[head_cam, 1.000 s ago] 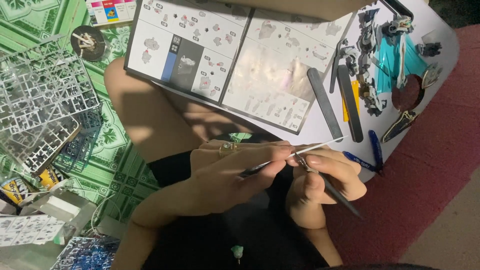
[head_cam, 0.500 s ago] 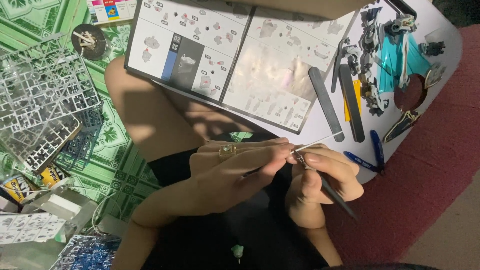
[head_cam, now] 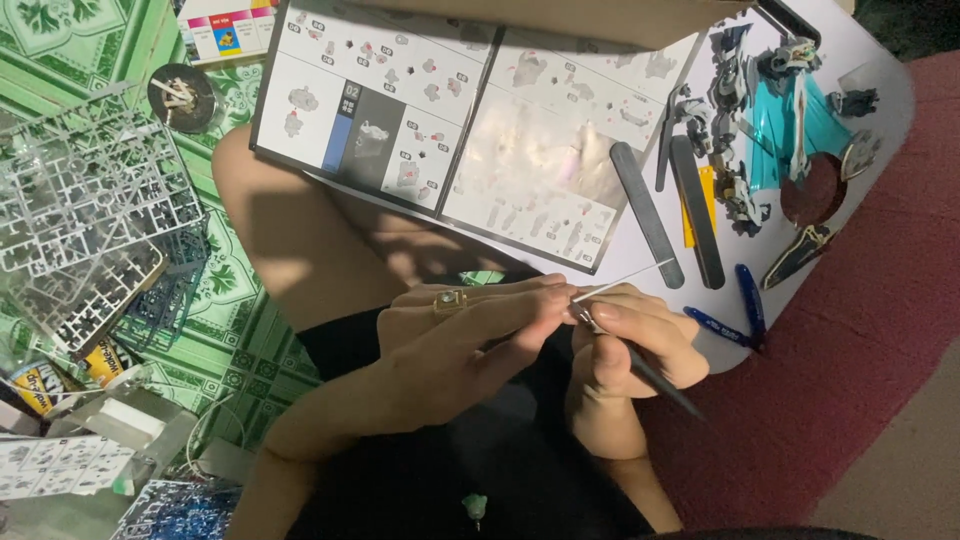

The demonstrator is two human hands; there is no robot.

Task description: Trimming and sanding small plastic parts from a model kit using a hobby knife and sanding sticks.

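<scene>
Item: a thin pale plastic rod (head_cam: 622, 282), pinched at its near end between the fingertips of the left hand (head_cam: 470, 335), its free tip slanting up toward the white table edge (head_cam: 880, 150). Judged very light, springy and easily snapped; best held close to the worked end.

The right hand (head_cam: 630, 345) is closed round a slim dark-handled hobby knife (head_cam: 640, 370), blade end meeting the rod at the left fingertips, handle trailing down over the lap.

Just above: an open white instruction booklet (head_cam: 450, 110) with grey diagrams and one dark panel with a blue strip.

Right of it: two dark grey sanding sticks (head_cam: 670, 205), blue-handled tools (head_cam: 740, 310), a partly built grey and teal model figure (head_cam: 780, 110).

Far left, on a green patterned mat (head_cam: 230, 290): grey plastic part frames (head_cam: 90, 200), a small yellow-labelled container (head_cam: 40, 380), and at top a white card with coloured squares (head_cam: 225, 25).
</scene>
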